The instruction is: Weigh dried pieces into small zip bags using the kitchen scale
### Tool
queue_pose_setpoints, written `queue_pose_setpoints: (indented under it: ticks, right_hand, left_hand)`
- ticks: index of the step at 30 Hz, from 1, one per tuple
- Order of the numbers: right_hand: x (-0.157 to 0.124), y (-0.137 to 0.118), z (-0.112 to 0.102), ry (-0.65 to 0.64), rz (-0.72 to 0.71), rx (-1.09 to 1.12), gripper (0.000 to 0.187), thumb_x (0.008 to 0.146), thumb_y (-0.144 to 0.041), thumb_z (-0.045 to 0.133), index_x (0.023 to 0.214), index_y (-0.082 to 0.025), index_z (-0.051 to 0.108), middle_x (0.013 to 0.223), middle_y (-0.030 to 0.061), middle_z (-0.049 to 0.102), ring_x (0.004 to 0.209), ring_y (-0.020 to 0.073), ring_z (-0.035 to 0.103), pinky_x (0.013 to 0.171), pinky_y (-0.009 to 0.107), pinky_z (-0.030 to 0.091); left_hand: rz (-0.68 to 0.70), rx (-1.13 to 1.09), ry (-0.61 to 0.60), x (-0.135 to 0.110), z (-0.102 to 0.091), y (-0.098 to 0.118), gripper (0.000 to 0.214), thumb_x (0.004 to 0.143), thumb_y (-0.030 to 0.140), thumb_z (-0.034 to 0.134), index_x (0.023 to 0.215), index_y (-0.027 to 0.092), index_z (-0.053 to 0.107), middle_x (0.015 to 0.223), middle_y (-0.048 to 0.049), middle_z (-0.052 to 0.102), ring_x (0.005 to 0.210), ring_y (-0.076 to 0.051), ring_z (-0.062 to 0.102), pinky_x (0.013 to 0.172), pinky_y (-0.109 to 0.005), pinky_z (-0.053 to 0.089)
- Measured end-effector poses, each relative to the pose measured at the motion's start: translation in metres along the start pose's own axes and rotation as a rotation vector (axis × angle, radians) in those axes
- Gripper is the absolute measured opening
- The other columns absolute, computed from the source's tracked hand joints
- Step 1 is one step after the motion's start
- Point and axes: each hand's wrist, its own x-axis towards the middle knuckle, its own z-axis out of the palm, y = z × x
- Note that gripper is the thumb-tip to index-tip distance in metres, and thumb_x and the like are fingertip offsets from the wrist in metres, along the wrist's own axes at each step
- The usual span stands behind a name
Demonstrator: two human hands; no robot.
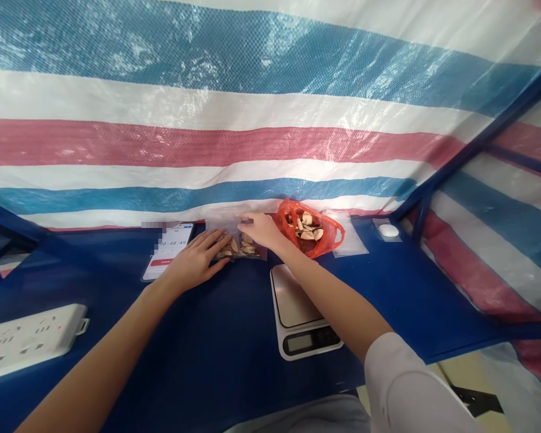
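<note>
Your two hands at the bench (216,355), seen from the head camera. Your left hand (193,260) has its fingers (211,249) spread wide and laid against the near side of a clear plastic bag (241,245) of dried pale-brown pieces. Your right hand (259,230) has its fingers (244,221) bunched narrow on the bag's upper edge, so the bag lies between both sets of fingers, on the bench. Just right of your right fingers sits a red plastic bag (307,230), open around more such pieces. A flat clear sleeve (349,237) lies beyond it. Nearer you and below your right fingers is a digital kitchen scale (297,313), partly under your right forearm. Just left of your left fingers lies a smartphone (168,249) showing a timer; well left of them is a white power strip (27,340).
</note>
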Motion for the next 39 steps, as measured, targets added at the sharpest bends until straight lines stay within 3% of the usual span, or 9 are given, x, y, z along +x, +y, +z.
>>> queue_pose_setpoints:
  ticks: [3, 6, 13, 23, 28, 35, 39]
  right_hand:
    - [-0.025, -0.001, -0.004, -0.106, -0.096, -0.277, 0.036, 0.097, -0.03, 0.053, 0.129, -0.018, 0.066, 0.135, 0.012, 0.068, 0.125, 0.0302, 0.062, 0.107, 0.046, 0.048]
    - [-0.044, 0.0, 0.002, -0.196, -0.19, -0.469, 0.039, 0.099, -0.03, 0.051, 0.133, -0.016, 0.062, 0.15, 0.0155, 0.054, 0.136, 0.0306, 0.054, 0.107, 0.046, 0.049]
    - [-0.048, 0.011, 0.012, -0.173, -0.292, -0.705, 0.037, 0.101, -0.019, 0.042, 0.133, -0.017, 0.061, 0.151, 0.0135, 0.053, 0.136, 0.0296, 0.053, 0.107, 0.043, 0.051]
    - [-0.038, 0.019, 0.01, -0.219, -0.308, -0.644, 0.04, 0.102, -0.016, 0.039, 0.138, -0.02, 0.057, 0.156, 0.0132, 0.048, 0.136, 0.0278, 0.054, 0.098, 0.043, 0.057]
    - [-0.045, 0.017, 0.005, -0.204, -0.355, -0.665, 0.041, 0.101, -0.015, 0.041, 0.138, -0.016, 0.057, 0.155, 0.0164, 0.049, 0.132, 0.0292, 0.058, 0.1, 0.044, 0.055]
    - [-0.073, 0.018, -0.009, -0.011, -0.468, -0.664, 0.039, 0.1, -0.019, 0.046, 0.135, -0.017, 0.062, 0.149, 0.0102, 0.056, 0.133, 0.0255, 0.056, 0.112, 0.039, 0.046]
    - [-0.099, 0.022, -0.024, 0.07, -0.491, -0.617, 0.041, 0.1, -0.018, 0.044, 0.135, -0.019, 0.064, 0.149, 0.0085, 0.057, 0.136, 0.0253, 0.054, 0.116, 0.04, 0.042]
  left_hand:
    - [0.003, -0.019, -0.02, 0.001, 0.003, -0.002, 0.056, 0.1, 0.047, 0.042, 0.146, 0.017, 0.053, 0.148, -0.0178, 0.055, 0.138, -0.035, 0.052, 0.114, -0.052, 0.045]
    - [0.007, -0.055, -0.013, 0.002, 0.01, -0.005, 0.055, 0.1, 0.045, 0.043, 0.149, 0.019, 0.049, 0.15, -0.0173, 0.053, 0.138, -0.035, 0.051, 0.115, -0.054, 0.044]
    - [-0.036, -0.052, 0.036, 0.005, 0.023, -0.002, 0.051, 0.101, 0.042, 0.041, 0.144, 0.018, 0.052, 0.146, -0.0182, 0.056, 0.134, -0.035, 0.054, 0.114, -0.054, 0.045]
    - [-0.106, -0.047, 0.077, 0.01, 0.03, 0.0, 0.045, 0.1, 0.036, 0.045, 0.139, 0.018, 0.058, 0.143, -0.0189, 0.058, 0.134, -0.036, 0.054, 0.113, -0.055, 0.045]
    - [-0.121, -0.016, 0.099, 0.011, 0.025, 0.006, 0.044, 0.098, 0.036, 0.048, 0.135, 0.016, 0.061, 0.14, -0.0205, 0.06, 0.131, -0.037, 0.056, 0.111, -0.057, 0.045]
    - [-0.17, 0.012, 0.189, 0.011, 0.006, 0.041, 0.046, 0.096, 0.039, 0.049, 0.137, 0.02, 0.06, 0.141, -0.0166, 0.061, 0.135, -0.036, 0.054, 0.117, -0.058, 0.037]
    - [-0.201, 0.006, 0.224, 0.013, 0.007, 0.072, 0.044, 0.098, 0.04, 0.047, 0.134, 0.02, 0.062, 0.138, -0.0148, 0.064, 0.135, -0.033, 0.055, 0.118, -0.054, 0.037]
